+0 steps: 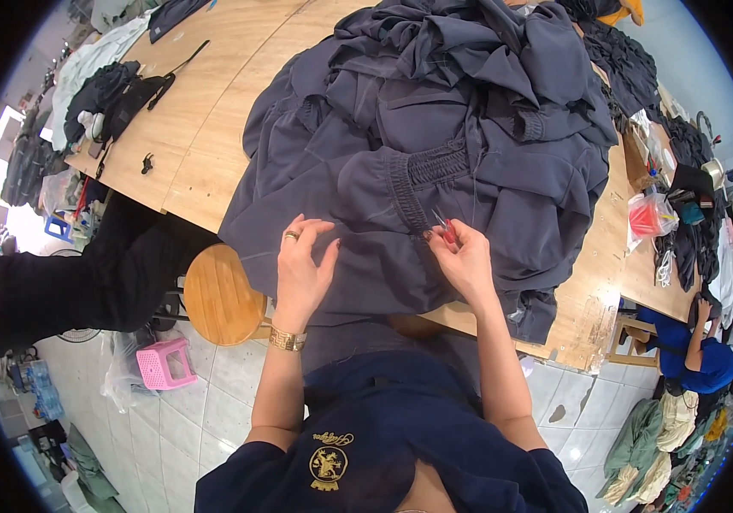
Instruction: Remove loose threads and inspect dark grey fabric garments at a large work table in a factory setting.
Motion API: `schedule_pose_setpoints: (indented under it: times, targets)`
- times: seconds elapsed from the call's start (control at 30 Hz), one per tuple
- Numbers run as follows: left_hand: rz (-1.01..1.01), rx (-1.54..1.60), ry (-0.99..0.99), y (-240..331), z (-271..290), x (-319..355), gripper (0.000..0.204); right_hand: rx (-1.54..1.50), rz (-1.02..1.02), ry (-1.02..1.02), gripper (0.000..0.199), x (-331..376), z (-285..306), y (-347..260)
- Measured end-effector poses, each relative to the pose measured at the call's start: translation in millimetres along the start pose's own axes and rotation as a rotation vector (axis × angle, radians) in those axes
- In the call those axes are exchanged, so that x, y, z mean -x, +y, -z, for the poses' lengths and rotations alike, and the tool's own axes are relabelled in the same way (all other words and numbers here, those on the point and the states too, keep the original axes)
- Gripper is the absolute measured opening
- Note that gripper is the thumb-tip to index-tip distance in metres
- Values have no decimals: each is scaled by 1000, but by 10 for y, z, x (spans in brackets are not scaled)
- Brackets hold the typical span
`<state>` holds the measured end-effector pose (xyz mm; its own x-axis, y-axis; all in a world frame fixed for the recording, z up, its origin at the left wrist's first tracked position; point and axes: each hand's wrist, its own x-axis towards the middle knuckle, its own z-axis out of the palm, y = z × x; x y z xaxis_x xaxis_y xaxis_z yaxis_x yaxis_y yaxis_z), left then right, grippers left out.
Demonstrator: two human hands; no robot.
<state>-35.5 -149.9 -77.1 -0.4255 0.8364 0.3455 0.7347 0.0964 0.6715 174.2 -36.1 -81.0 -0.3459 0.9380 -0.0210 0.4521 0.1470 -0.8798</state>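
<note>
A large heap of dark grey trousers [520,205] covers the wooden table before me. The nearest pair has a gathered elastic waistband [436,165], and loose pale threads show on the cloth. In my right hand [469,267] is a small pair of thread snips [445,226] with red on the handle; the metal tips point away from me beside the waistband. My left hand [305,261] hovers at or just over the cloth left of the waistband, its thumb and fingers apart with nothing between them. Whether its fingertips touch the fabric I cannot tell.
Left of the heap, the wooden tabletop [212,94] carries a black bag [131,107] and a small black clip. A round wooden stool [223,295] and a pink plastic stool [165,365] stand at left, near a person's dark-clothed legs [84,274]. Another person in blue [700,355] sits at right.
</note>
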Motion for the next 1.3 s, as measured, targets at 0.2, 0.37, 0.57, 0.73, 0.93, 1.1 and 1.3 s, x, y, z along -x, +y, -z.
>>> schedule_pose_setpoints:
  times: [0.2, 0.37, 0.57, 0.73, 0.93, 1.1, 1.3]
  targets:
    - [-56, 8, 21, -71, -4, -74, 19, -32, 43, 53, 21, -58, -74, 20]
    - [4, -36, 96, -195, 100, -175, 19, -14, 57, 67, 20, -118, -95, 27]
    - [-13, 9, 1, -140, 251, -164, 46, -352, 96, -68, 18, -30, -7, -194]
    - [12, 64, -138, -110, 74, -116, 79, -657, 72, -154, 38, 88, 210, -460]
    - [-74, -114, -205, 71, -36, -170, 85, -764, 82, -81, 35, 79, 491, -342]
    - [10, 311, -226, 173, -91, -229, 26, -847, 96, 8, 34, 107, 528, -248]
    - [144, 373, 156, 454, 321, -444, 23, -462, 60, 172, 14, -47, 426, -316]
